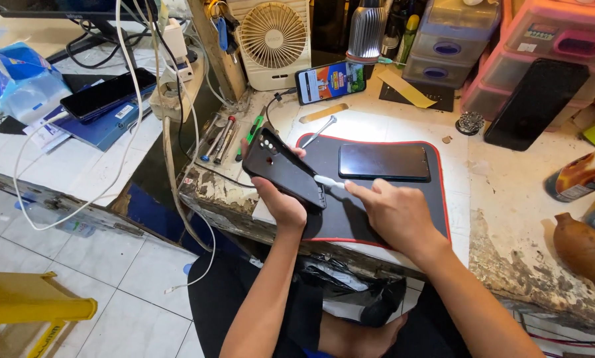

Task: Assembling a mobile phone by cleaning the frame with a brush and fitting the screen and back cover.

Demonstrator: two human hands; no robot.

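Your left hand (281,205) grips a black phone (284,169) by its lower edge, back side up and tilted, fingers wrapped around it. Your right hand (393,212) pinches a small white tool (328,181) between its fingertips, the tip touching the phone's end just beside your left thumb. Both hands hover over a black mat with a red border (337,222). Just beyond your right hand a second dark phone (383,162) lies flat on that mat, apart from both hands
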